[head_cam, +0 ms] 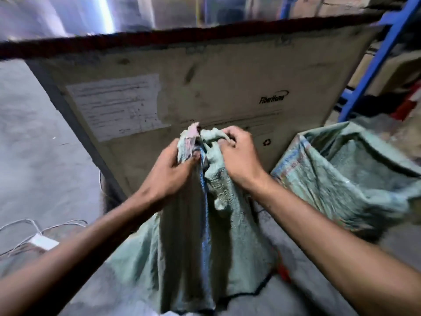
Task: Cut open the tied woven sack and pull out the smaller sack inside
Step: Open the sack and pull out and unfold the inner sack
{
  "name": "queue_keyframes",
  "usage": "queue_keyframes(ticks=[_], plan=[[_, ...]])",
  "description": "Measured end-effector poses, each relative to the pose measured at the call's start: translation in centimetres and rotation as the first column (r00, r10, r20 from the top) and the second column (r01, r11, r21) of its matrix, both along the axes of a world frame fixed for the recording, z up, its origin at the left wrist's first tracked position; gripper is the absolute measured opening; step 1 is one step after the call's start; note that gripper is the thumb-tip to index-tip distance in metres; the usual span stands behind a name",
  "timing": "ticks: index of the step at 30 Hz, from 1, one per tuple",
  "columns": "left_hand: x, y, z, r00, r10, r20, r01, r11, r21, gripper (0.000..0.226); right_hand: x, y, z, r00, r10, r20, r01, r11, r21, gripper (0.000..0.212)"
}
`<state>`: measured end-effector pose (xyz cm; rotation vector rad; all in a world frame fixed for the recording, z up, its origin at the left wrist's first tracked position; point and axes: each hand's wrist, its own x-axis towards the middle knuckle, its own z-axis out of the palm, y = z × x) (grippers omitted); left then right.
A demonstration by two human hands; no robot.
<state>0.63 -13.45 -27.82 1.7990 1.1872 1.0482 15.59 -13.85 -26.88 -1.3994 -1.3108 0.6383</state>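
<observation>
Nearest, a pale green woven plastic sack point(182, 247) is held up at centre, hanging towards the grey concrete floor point(34, 156). Its bunched neck is gripped by the left hand point(169, 169) and pinched by the right hand point(239, 156). Beside it, right, a second green woven sack point(341, 179) is seen open-mouthed. Behind, a large worn cardboard panel point(205, 87) is stood upright.

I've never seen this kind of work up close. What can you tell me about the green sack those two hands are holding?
The woven sack looks like pale green plastic weave with a blue stripe, dusty and limp. It hangs from its bunched top, held up before a big cardboard box. The left hand and right hand both grip that gathered neck.
</observation>
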Motion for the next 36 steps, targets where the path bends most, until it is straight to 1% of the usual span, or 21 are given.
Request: queue_keyframes(ticks=[4,6,8,10,12,15,17,18,19,20,21,22,23,24,25,26,28,30,33,34,36], plan=[[2.0,-3.8,13.2,0.985,-0.068,0.162,0.090,0.987,-0.133,0.030,2.4,-3.1,13.7,0.997,-0.070,0.043,0.071,0.997,-0.025,0.018],[3.4,-5.2,20.4,0.975,-0.117,0.188,0.149,0.974,-0.170,0.033,4.0,-4.0,21.0,0.991,-0.114,0.071,0.114,0.993,-0.002,0.017],[5.3,-6.4,28.5,0.965,-0.200,0.169,0.233,0.950,-0.207,0.035,5.8,-5.6,28.6,0.981,-0.166,0.100,0.166,0.986,0.004,0.018],[7.4,-7.4,35.3,0.958,-0.259,0.126,0.278,0.946,-0.165,0.039,7.8,-7.3,34.9,0.966,-0.212,0.145,0.213,0.977,0.009,0.017],[9.9,-8.9,41.6,0.953,-0.286,0.104,0.295,0.952,-0.081,0.035,10.1,-10.0,40.6,0.933,-0.301,0.199,0.308,0.951,-0.007,0.015],[13.9,-11.7,48.8,0.947,-0.272,0.170,0.283,0.958,-0.048,0.023,13.1,-15.6,46.4,0.868,-0.451,0.210,0.467,0.883,-0.034,0.021],[16.8,-13.7,52.4,0.943,-0.244,0.227,0.261,0.964,-0.045,0.021,14.2,-20.5,48.7,0.784,-0.588,0.196,0.589,0.806,0.064,0.017],[18.2,-15.0,53.9,0.949,-0.216,0.230,0.233,0.971,-0.049,0.019,14.3,-23.4,49.4,0.731,-0.652,0.199,0.638,0.757,0.138,0.017],[19.5,-16.4,55.1,0.955,-0.182,0.235,0.198,0.979,-0.049,0.018,14.2,-26.3,49.9,0.686,-0.693,0.221,0.666,0.720,0.195,0.025],[20.6,-17.7,56.1,0.953,-0.152,0.261,0.170,0.984,-0.046,0.022,13.9,-28.7,49.9,0.669,-0.696,0.260,0.669,0.717,0.199,0.036],[21.8,-19.5,57.0,0.942,-0.157,0.296,0.174,0.984,-0.032,0.028,13.5,-31.5,49.6,0.674,-0.667,0.316,0.663,0.736,0.139,0.048],[22.8,-21.5,57.7,0.929,-0.182,0.322,0.199,0.980,-0.020,0.033,12.9,-34.1,48.9,0.701,-0.600,0.385,0.642,0.766,0.024,0.057],[24.0,-23.4,58.3,0.910,-0.219,0.351,0.231,0.973,0.010,0.033,12.5,-36.5,47.8,0.731,-0.509,0.453,0.621,0.772,-0.136,0.065],[25.1,-25.3,58.8,0.887,-0.254,0.386,0.263,0.964,0.032,0.026,12.2,-38.7,46.7,0.751,-0.414,0.515,0.615,0.723,-0.315,0.072],[26.0,-26.7,59.2,0.871,-0.271,0.411,0.278,0.960,0.043,0.017,11.8,-40.3,45.4,0.752,-0.323,0.574,0.624,0.628,-0.465,0.077],[27.1,-28.4,59.8,0.857,-0.289,0.427,0.303,0.952,0.038,0.022,11.7,-42.2,44.2,0.734,-0.260,0.628,0.652,0.528,-0.543,0.081],[28.8,-32.0,61.1,0.828,-0.327,0.455,0.333,0.941,0.070,0.035,11.6,-45.9,41.8,0.682,-0.238,0.692,0.718,0.394,-0.573,0.088],[30.1,-35.2,62.3,0.788,-0.376,0.488,0.359,0.924,0.132,0.033,11.8,-49.7,39.2,0.636,-0.275,0.721,0.769,0.298,-0.565,0.082],[32.2,-39.7,64.0,0.724,-0.463,0.512,0.403,0.885,0.232,0.028,12.5,-56.2,36.4,0.535,-0.415,0.736,0.836,0.136,-0.531,0.045],[33.2,-40.8,64.3,0.713,-0.486,0.505,0.413,0.874,0.256,0.025,12.8,-58.5,35.9,0.471,-0.466,0.750,0.867,0.086,-0.491,0.034],[35.1,-42.4,64.2,0.698,-0.508,0.504,0.445,0.860,0.250,0.026,13.6,-63.0,35.7,0.314,-0.578,0.753,0.919,-0.014,-0.394,0.025]])
